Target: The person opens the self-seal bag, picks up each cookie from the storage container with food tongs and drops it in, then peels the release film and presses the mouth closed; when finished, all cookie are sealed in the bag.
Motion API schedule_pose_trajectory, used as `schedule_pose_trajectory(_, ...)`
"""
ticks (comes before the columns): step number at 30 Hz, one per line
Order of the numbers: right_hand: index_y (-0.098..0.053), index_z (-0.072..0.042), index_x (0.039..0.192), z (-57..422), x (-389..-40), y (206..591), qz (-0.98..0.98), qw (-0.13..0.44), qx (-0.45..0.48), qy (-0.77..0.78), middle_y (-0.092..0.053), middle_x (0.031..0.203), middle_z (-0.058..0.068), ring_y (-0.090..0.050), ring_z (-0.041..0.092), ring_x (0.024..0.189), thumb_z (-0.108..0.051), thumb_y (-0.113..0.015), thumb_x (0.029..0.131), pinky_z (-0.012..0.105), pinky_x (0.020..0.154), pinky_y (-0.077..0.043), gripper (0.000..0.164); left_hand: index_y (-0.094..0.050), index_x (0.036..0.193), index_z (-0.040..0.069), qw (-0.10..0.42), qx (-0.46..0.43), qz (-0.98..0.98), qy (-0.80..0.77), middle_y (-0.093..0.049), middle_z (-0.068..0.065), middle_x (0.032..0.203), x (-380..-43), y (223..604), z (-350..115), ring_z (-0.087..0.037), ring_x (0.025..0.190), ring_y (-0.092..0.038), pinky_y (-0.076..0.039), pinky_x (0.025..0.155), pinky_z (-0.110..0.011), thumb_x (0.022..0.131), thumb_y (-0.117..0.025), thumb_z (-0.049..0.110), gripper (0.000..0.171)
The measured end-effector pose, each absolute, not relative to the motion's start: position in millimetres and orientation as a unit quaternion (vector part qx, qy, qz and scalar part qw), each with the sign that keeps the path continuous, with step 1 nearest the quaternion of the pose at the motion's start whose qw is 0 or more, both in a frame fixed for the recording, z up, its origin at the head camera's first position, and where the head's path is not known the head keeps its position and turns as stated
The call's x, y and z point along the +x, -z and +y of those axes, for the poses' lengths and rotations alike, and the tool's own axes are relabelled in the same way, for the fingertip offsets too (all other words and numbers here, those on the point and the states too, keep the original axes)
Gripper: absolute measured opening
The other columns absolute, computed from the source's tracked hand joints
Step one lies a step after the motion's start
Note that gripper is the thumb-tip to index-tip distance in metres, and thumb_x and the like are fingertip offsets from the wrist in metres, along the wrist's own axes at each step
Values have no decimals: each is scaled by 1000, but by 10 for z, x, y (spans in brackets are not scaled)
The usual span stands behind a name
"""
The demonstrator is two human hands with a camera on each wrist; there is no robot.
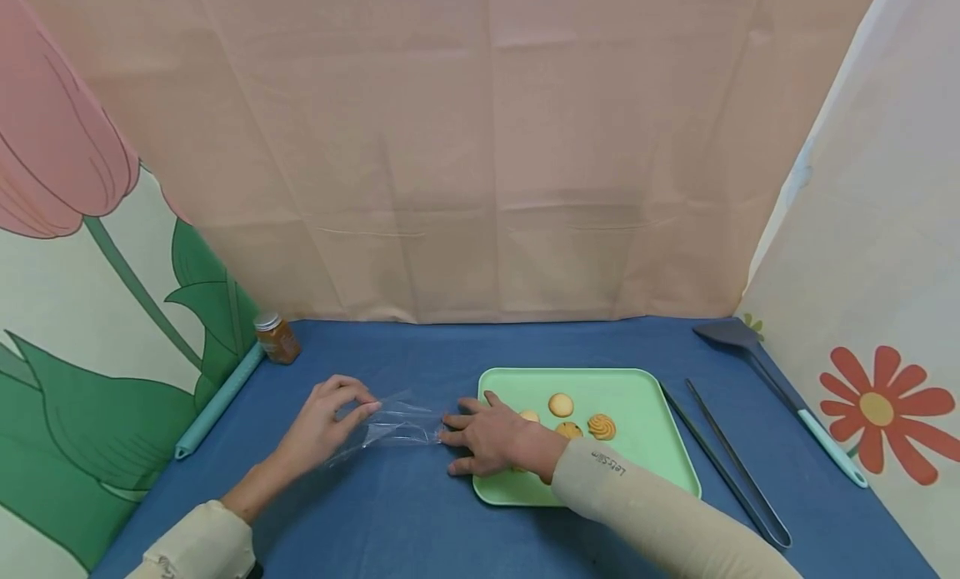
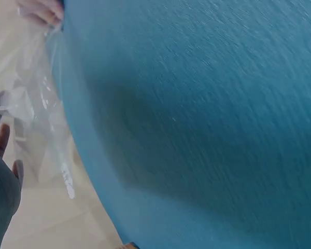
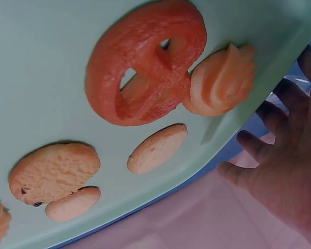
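Note:
Between thumb and fingers, my left hand (image 1: 337, 412) pinches a clear plastic bag (image 1: 405, 425) above the blue cloth. The thin film (image 2: 33, 98) hangs crumpled in the left wrist view. My right hand (image 1: 491, 437) has its fingers spread, reaching over the left edge of a light green tray (image 1: 652, 433), fingertips at the bag's right end. On the tray lie several cookies, among them a swirl cookie (image 1: 602, 426) and a round plain one (image 1: 561, 405). A pretzel-shaped cookie (image 3: 145, 67) shows beside another swirl cookie (image 3: 223, 83) in the right wrist view; my right hand and sleeve hide it from the head view.
Metal tongs (image 1: 738, 471) lie right of the tray. Farther right is a spatula (image 1: 780, 387) with a dark blade and pale handle. At the back left, a small lidded jar (image 1: 277, 339) stands near a long teal roll (image 1: 221, 402). Cloth panels surround the table.

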State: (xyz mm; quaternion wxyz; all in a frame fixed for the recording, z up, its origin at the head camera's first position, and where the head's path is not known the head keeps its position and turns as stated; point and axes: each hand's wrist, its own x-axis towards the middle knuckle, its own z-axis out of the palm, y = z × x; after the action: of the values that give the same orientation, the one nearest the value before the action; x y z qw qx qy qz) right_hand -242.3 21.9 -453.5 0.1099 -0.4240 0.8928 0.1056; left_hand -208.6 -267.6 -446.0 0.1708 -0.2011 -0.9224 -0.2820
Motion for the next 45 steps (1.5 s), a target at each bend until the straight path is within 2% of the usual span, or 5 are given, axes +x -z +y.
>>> schedule_pose_trajectory(5, -34, -45, 153, 211, -2420, 4539, 892, 104, -428, -106, -31, 162, -16, -23, 20, 154, -69, -42, 98, 55, 122, -23, 60, -74, 97, 29, 176, -225, -924, 252, -65, 12, 101, -2113, 4469, -2676, -12, 104, -54, -37, 92, -49, 91, -75, 19, 12)
schedule_pose_trajectory(9, -36, -44, 153, 207, -2415, 4533, 891, 100, -431, -105, -34, 161, -15, -24, 19, 154, -69, -42, 98, 55, 122, -24, 61, -77, 97, 25, 168, -236, -931, 221, -70, 14, 97, -2129, 4518, -2696, -13, 102, -56, -37, 90, -50, 87, -78, 18, 12)
schedule_pose_trajectory(17, -37, -42, 153, 200, -2416, 4523, 888, 95, -436, -108, -33, 162, -14, -24, 19, 154, -70, -42, 98, 54, 122, -24, 62, -78, 102, 23, 147, -210, -939, 228, -71, 14, 101, -2132, 4607, -2731, -14, 106, -55, -37, 91, -49, 90, -76, 21, 12)
schedule_pose_trajectory(40, -41, -38, 152, 205, -2456, 4488, 892, 86, -435, -87, -39, 159, -11, -26, 19, 153, -70, -45, 96, 55, 121, -26, 64, -78, 102, 23, 147, -223, -936, 230, -71, 16, 101, -2129, 4636, -2730, -12, 105, -54, -37, 91, -49, 89, -77, 19, 14)
schedule_pose_trajectory(45, -41, -37, 152, 233, -2454, 4453, 892, 83, -437, -77, -41, 158, -10, -26, 20, 153, -69, -45, 97, 55, 121, -26, 64, -78, 100, 26, 148, -223, -937, 225, -71, 17, 99, -2125, 4622, -2729, -12, 104, -55, -38, 91, -49, 88, -78, 18, 15)
